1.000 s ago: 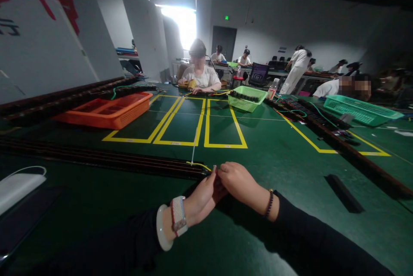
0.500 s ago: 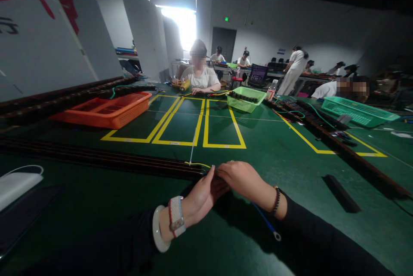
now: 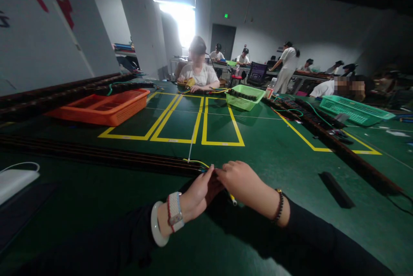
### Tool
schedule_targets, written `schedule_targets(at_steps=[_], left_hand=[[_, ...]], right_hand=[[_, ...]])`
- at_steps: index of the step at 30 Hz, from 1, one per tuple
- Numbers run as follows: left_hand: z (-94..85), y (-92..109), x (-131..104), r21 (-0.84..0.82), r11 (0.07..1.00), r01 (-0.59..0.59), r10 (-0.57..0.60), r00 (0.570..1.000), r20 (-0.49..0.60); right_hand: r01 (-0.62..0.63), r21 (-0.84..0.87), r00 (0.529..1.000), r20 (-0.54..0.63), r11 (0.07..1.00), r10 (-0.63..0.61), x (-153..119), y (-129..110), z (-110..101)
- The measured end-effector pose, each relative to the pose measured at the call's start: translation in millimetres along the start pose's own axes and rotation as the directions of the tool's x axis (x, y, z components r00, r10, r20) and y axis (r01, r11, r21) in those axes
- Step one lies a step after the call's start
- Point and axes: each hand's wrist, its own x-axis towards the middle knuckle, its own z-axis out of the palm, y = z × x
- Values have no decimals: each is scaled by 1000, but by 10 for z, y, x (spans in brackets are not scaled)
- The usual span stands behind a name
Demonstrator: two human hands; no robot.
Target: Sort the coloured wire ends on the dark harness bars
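My left hand (image 3: 201, 194) and my right hand (image 3: 240, 181) meet at the right end of a long dark strip bundle (image 3: 129, 160). Wires run from that end in between my fingers: a yellow-green wire (image 3: 198, 161) enters from above left. Below my right hand a yellow wire with a ring terminal (image 3: 234, 201) sticks out. Both hands are closed around the wires, though the exact grip point is hidden by the fingers. A white cable tie (image 3: 192, 140) stands up from the bundle near its end.
An orange basket (image 3: 125, 112) stands at left, green baskets (image 3: 247, 103) (image 3: 358, 117) farther back. A black piece (image 3: 337, 190) and a long dark strip (image 3: 364, 164) lie at right. A white device (image 3: 17, 183) lies left. A person (image 3: 198, 74) sits opposite.
The blue wire with a ring terminal below my right hand is no longer visible; a yellow one shows there now. My hands remain together, and the view has shifted slightly.
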Motion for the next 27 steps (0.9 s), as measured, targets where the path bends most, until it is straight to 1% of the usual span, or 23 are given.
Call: schedule_targets(at_steps=[3,6,9,13,17,20,23,25,27], left_hand=[[13,5,-1,-1,1000,0,0,1000,3],[28,10,-1,22,1000,-11,10,1000,14],[14,4,16,38,999,-13,13,1000,16],[-10,-5,33,17,1000,-22,21,999,31],[27,12,1,20,1000,-2,1,998,58],[57,28,-21,43,999,16,-19,997,71],[56,33,-23,32,999,12,-14,998,62],[42,31,-18,27,1000,3,-4,999,54],[24,29,-13,41,999,-7,3,997,82]], right_hand=[[-94,113,995,-24,989,97,-22,145,-136],[-189,157,981,-3,969,192,-29,242,-185],[-158,144,987,43,977,153,-23,211,-123],[-120,102,991,66,988,113,-19,96,-26],[-111,65,991,85,992,106,-22,52,-12],[-136,44,988,87,990,131,-19,53,-22],[-193,35,978,91,981,189,-25,67,-57],[-229,41,972,69,973,226,-32,102,-93],[-245,64,969,33,967,243,-30,173,-115]])
